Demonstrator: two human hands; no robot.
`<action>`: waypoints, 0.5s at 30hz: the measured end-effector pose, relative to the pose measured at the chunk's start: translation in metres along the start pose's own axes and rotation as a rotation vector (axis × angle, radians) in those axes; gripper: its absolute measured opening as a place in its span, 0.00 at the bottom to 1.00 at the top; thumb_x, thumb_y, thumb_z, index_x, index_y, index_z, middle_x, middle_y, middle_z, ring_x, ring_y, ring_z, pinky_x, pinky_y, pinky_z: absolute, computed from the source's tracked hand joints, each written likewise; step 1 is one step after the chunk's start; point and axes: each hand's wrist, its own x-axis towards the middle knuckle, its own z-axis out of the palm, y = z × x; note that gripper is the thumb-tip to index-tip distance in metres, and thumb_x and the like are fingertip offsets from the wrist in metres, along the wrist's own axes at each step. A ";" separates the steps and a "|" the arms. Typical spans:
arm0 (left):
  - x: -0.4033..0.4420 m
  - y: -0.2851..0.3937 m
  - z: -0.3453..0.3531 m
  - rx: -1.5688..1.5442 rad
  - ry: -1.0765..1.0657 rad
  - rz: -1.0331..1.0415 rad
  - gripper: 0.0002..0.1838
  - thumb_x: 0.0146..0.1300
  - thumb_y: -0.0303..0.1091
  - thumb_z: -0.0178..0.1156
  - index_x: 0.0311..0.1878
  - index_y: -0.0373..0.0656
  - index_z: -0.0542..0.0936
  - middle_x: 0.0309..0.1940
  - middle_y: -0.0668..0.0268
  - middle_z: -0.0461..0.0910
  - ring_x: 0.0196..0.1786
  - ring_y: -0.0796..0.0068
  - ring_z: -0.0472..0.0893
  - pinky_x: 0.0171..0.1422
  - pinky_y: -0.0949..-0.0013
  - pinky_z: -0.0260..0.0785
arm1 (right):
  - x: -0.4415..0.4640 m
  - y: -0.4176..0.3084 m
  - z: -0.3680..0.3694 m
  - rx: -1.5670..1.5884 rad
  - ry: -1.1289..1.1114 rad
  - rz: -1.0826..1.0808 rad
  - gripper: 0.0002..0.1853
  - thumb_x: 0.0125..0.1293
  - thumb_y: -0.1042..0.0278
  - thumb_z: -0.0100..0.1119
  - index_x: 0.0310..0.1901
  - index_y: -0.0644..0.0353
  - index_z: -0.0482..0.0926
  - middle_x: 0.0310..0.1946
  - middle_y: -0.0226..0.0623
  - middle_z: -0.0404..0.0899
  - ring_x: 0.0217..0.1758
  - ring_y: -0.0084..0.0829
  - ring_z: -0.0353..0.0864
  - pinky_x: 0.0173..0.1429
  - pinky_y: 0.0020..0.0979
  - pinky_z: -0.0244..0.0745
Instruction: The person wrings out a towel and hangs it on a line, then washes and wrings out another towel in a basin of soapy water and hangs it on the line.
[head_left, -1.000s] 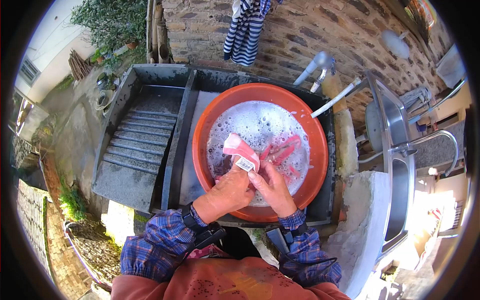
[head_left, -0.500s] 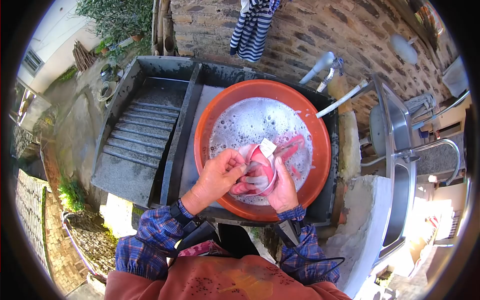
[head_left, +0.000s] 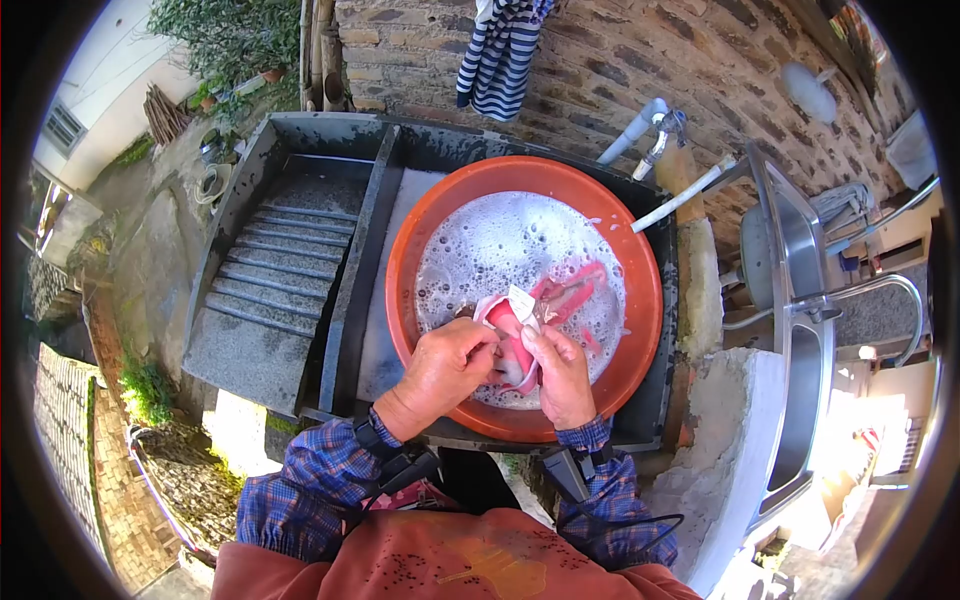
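Note:
Over soapy water (head_left: 490,235) in an orange basin (head_left: 412,250), my two hands hold a pink and white cloth (head_left: 512,345). My left hand (head_left: 445,365) is closed on its left edge, fingers pinched together. On the right side of the cloth, my right hand (head_left: 562,375) grips it between thumb and fingers. A white tag (head_left: 521,304) sticks up from the cloth's top edge. More pink fabric (head_left: 575,290) lies partly sunk in the suds behind my right hand.
The basin sits in a dark stone sink (head_left: 385,190) with a ribbed washboard (head_left: 285,265) at left. A tap (head_left: 655,150) and a white pipe (head_left: 685,195) stand at the back right. Striped clothing (head_left: 500,65) hangs above. Metal sinks (head_left: 800,390) are at right.
The cloth was first bunched with its tag near my fingers, then spread wider between my hands. Now my right thumb and fingers have closed on its right side, and my hands are nearer each other.

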 end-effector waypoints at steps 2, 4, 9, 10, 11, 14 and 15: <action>-0.002 0.000 -0.003 0.033 0.009 0.002 0.06 0.62 0.19 0.61 0.41 0.36 0.81 0.33 0.60 0.80 0.32 0.76 0.82 0.35 0.72 0.74 | 0.001 0.006 -0.002 0.042 0.014 -0.003 0.15 0.73 0.64 0.58 0.53 0.67 0.81 0.40 0.28 0.82 0.40 0.16 0.79 0.44 0.19 0.75; -0.002 0.001 -0.006 -0.104 -0.043 -0.125 0.04 0.63 0.20 0.60 0.40 0.35 0.81 0.34 0.64 0.80 0.35 0.79 0.81 0.38 0.74 0.74 | -0.001 0.000 0.004 0.084 0.026 -0.005 0.15 0.73 0.65 0.58 0.53 0.67 0.81 0.40 0.29 0.82 0.40 0.17 0.80 0.44 0.20 0.75; -0.004 -0.006 -0.002 -0.500 -0.080 -0.322 0.04 0.67 0.23 0.58 0.43 0.37 0.80 0.35 0.71 0.80 0.40 0.83 0.79 0.44 0.76 0.74 | -0.006 -0.005 0.017 0.114 -0.038 0.047 0.14 0.70 0.71 0.61 0.54 0.63 0.77 0.43 0.29 0.80 0.42 0.19 0.80 0.47 0.24 0.78; -0.005 -0.009 -0.004 -0.546 -0.115 -0.406 0.04 0.68 0.24 0.57 0.44 0.37 0.79 0.36 0.72 0.79 0.41 0.84 0.78 0.46 0.77 0.74 | -0.006 -0.004 0.017 0.112 -0.037 0.046 0.14 0.70 0.71 0.61 0.54 0.63 0.77 0.43 0.29 0.80 0.42 0.19 0.80 0.47 0.24 0.78; -0.006 -0.013 -0.005 -0.546 -0.115 -0.408 0.04 0.68 0.24 0.57 0.44 0.37 0.79 0.36 0.72 0.79 0.41 0.84 0.78 0.46 0.77 0.74 | -0.006 -0.002 0.017 0.110 -0.046 0.044 0.14 0.69 0.72 0.62 0.55 0.62 0.77 0.43 0.29 0.80 0.42 0.19 0.80 0.47 0.23 0.78; -0.009 -0.018 -0.007 -0.489 -0.151 -0.459 0.05 0.70 0.26 0.56 0.45 0.38 0.78 0.36 0.72 0.79 0.40 0.85 0.78 0.47 0.78 0.74 | -0.005 0.004 0.017 0.055 -0.060 0.017 0.15 0.68 0.72 0.63 0.55 0.62 0.76 0.44 0.28 0.80 0.42 0.18 0.79 0.46 0.23 0.77; -0.009 -0.016 -0.007 -0.510 -0.161 -0.488 0.04 0.70 0.26 0.56 0.45 0.38 0.78 0.36 0.72 0.79 0.40 0.85 0.78 0.47 0.78 0.73 | -0.005 0.005 0.016 0.002 -0.067 -0.011 0.15 0.68 0.71 0.63 0.55 0.62 0.77 0.43 0.28 0.79 0.42 0.17 0.78 0.46 0.23 0.76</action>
